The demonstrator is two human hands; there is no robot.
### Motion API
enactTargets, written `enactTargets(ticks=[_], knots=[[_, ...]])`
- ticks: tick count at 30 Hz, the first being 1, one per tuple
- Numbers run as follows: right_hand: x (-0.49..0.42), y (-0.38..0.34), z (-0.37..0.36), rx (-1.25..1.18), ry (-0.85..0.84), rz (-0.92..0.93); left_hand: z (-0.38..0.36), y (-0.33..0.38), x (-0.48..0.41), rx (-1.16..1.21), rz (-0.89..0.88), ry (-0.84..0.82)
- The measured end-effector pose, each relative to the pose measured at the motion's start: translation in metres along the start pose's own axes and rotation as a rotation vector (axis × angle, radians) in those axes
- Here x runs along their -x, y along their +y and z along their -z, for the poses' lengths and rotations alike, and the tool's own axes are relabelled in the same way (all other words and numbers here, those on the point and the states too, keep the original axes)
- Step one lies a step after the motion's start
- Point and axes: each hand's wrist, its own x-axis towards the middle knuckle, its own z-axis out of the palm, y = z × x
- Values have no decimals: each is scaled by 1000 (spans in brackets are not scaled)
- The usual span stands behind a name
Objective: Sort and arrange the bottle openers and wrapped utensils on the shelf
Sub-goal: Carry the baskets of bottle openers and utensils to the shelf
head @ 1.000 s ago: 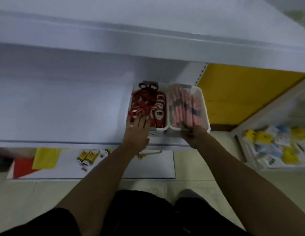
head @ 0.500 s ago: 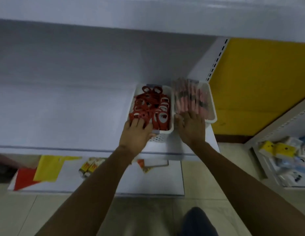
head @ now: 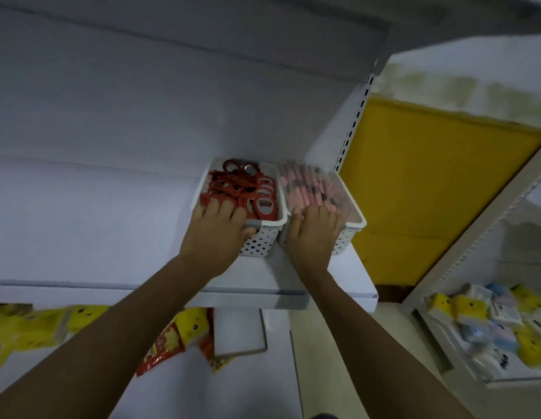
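Observation:
Two white perforated baskets stand side by side at the right end of a white shelf (head: 91,225). The left basket (head: 264,237) holds several red bottle openers (head: 242,189). The right basket (head: 352,223) holds pink wrapped utensils (head: 305,189). My left hand (head: 216,229) grips the near rim of the left basket, fingers over the edge among the openers. My right hand (head: 313,229) grips the near rim of the right basket, fingertips resting on the utensils.
The shelf stretches bare to the left. A slotted upright (head: 352,125) and a yellow panel (head: 429,189) stand right of the baskets. Yellow and red packets (head: 169,340) lie on the lower shelf. A side rack (head: 489,325) at right holds yellow and blue packs.
Both baskets have slid deeper onto the shelf, away from its front edge. My right hand went from the basket's front to its rim. The view has tilted upward.

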Motion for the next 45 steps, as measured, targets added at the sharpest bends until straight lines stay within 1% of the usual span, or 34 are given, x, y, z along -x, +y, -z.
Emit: enactTargets(ticks=[3,5,6,8,9,11,12,14,15,17,18,20,21,22,24,26,29,32,34,37,39,41,43,44,45], knots=[[-7,3,16,35,-203,-23,5,-7,5,66,-59,-118],[-7,-1,26,-13,-240,-21,5,-14,10,116,-100,-153],[-4,-7,30,-26,-223,2,6,-18,14,140,-109,-160],[4,-27,36,0,-152,105,10,-23,20,208,-115,-159],[9,-39,37,11,-144,183,14,-26,24,232,-130,-166],[15,-66,33,-13,-216,314,19,-36,29,239,-182,-178],[14,-78,30,-41,-284,320,19,-43,32,241,-204,-169],[13,-102,18,-116,-382,219,16,-61,37,300,-199,-128],[12,-116,11,-130,-409,140,14,-71,41,393,-165,-111],[4,-147,-7,-60,-486,36,9,-92,43,630,-40,-96],[-2,-159,-16,-15,-539,3,4,-104,42,741,50,-113],[-16,-173,-32,46,-638,-48,-8,-127,36,998,309,-174],[-20,-176,-38,76,-667,-63,-15,-139,32,1106,431,-189],[-22,-175,-43,112,-667,-66,-22,-149,28,1156,511,-192],[-15,-172,-49,229,-604,-10,-32,-163,18,1172,571,-209],[-6,-170,-53,310,-510,69,-35,-166,4,1262,602,-275],[-4,-167,-57,308,-416,113,-27,-156,-26,1424,694,-500],[-3,-165,-61,295,-349,150,-22,-137,-47,1465,727,-748],[0,-164,-63,314,-314,187,-25,-124,-54,1491,728,-825],[3,-163,-65,337,-244,207,-30,-121,-62,1515,742,-795],[6,-164,-63,330,-135,221,-35,-124,-65,1511,687,-768],[9,-163,-64,295,-11,275,-39,-126,-63,1518,639,-739],[12,-157,-68,177,106,341,-41,-126,-60,1558,613,-718],[14,-155,-68,94,177,321,-41,-125,-59,1576,607,-716],[17,-153,-68,20,259,248,-42,-124,-58,1603,608,-716]])
